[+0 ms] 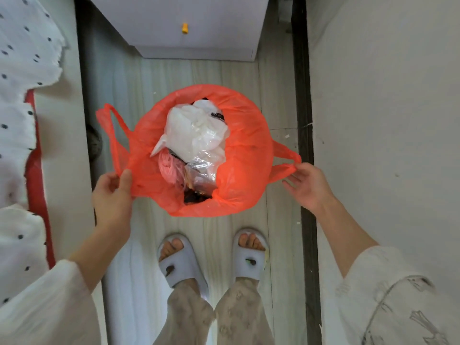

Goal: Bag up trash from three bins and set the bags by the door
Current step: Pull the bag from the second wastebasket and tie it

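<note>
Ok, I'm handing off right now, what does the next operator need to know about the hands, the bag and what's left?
Left hand: pinching the left edge of the orange bag near its left handle loop.
Right hand: open, fingertips at the right handle loop, not clearly closed on it.
Bag: on the floor in front of the slippered feet, mouth open, with white plastic trash and other scraps inside. Whether a bin sits under it is not visible.
Done: this bag is filled.
Left: gather both handles, tie it, lift it, take it to the door. Other bins are not in view.
</note>
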The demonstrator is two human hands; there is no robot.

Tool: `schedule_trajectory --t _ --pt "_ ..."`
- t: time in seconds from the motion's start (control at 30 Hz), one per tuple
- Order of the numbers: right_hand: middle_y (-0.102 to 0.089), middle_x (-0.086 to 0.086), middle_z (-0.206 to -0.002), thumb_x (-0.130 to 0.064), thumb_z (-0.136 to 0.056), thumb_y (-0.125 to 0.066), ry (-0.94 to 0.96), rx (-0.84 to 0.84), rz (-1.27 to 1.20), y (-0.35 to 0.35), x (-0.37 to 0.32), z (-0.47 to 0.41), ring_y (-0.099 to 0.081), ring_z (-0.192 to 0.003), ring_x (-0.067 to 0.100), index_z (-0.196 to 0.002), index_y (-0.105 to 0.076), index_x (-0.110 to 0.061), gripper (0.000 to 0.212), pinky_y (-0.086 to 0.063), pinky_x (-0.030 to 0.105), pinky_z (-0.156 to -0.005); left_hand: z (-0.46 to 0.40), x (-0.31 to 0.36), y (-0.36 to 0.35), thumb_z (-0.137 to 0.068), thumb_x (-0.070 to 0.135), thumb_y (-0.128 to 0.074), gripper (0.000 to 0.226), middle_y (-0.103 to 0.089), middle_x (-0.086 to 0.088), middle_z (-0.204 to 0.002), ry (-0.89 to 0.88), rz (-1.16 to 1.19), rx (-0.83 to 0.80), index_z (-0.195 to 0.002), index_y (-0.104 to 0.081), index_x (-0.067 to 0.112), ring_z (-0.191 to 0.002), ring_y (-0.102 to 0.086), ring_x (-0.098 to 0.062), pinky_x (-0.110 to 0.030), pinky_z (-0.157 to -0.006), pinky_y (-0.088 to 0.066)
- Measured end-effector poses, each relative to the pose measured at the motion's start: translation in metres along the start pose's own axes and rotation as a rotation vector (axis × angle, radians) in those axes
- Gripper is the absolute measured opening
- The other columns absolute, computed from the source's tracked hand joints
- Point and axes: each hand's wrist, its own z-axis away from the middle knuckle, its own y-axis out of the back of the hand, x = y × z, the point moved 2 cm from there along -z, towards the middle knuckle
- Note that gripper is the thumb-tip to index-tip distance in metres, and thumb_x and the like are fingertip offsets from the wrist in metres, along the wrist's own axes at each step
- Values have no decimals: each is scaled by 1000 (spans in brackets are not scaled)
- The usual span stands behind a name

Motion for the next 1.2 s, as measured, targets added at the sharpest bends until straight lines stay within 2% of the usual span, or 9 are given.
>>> schedule_trajectory --t 0.13,0.3,0.37,0.43,0.57,0.7,0.87,1.03,1.2 --pt "-66 0 -56 -7 -88 -40 -3 -61 -156 -11 -14 42 -59 -74 14 -72 -51 -11 21 -45 30 -88 16 12 1 -92 20 -50 20 -56 4 -78 84 116 -7 -73 -48 23 -74 -54 -8 -24 -73 -48" --pt "-58 -5 -52 -13 -91 -49 35 -95 31 -28 -7 81 -55 -65 12 -73 -55 -14 18 -47 28 -81 19 15 7 -93 16 -46 21 -46 6 -62 222 211 -57 -73 -44 22 -46 -42 2 -11 -48 -39" --pt "-57 -6 -53 -17 -91 -51 33 -111 67 -28 -6 86 -54 -65 10 -77 -58 -15 16 -46 27 -82 18 16 2 -93 14 -45 6 -53 0 -76 244 229 -104 -88 -49 16 -57 -51 -3 -14 -52 -46" --pt "-54 -7 -54 -18 -91 -52 64 -114 72 -52 -17 118 -52 -63 9 -77 -58 -15 16 -46 27 -82 19 47 28 -91 14 -48 17 -57 -3 -89 247 257 -156 -107 -46 11 -70 -57 -10 -24 -62 -52" --pt "-48 -8 -50 -22 -90 -54 41 -62 121 -60 -27 120 -45 -59 8 -76 -59 -16 17 -41 23 -69 18 63 16 -91 20 -49 6 -61 -1 -93 160 52 -252 -92 -47 25 -76 -61 -19 -41 -73 -53" --pt "-32 -10 -39 -33 -91 -53 -29 5 107 -78 -28 125 -30 -37 4 -76 -59 -17 22 -26 20 -53 14 81 21 -92 8 -36 22 -59 -13 -97 3 -140 -252 -96 -49 25 -88 -59 -27 -57 -83 -51" --pt "-46 -4 -56 -25 -95 -47 80 10 391 -106 -31 140 -43 -54 10 -83 -59 -20 18 -36 26 -59 26 104 26 -92 10 -42 23 -58 -7 -76 -27 -150 -324 -79 -54 25 -66 -61 -15 -35 -63 -58" --pt "-49 -2 -60 -24 -94 -48 -99 16 303 -109 -35 161 -47 -59 12 -76 -54 -17 20 -39 27 -67 42 127 33 -88 12 -54 14 -57 -2 -98 -25 -199 -446 -90 -67 6 -92 -53 -8 -2 -73 -36" --pt "-31 -9 -30 -24 -94 -50 10 110 220 -100 -42 179 -32 -28 3 -73 -50 -22 21 -23 23 -53 57 150 39 -86 14 -55 12 -57 10 -57 184 42 -658 -79 -64 15 -65 -54 -7 -23 -78 -43"
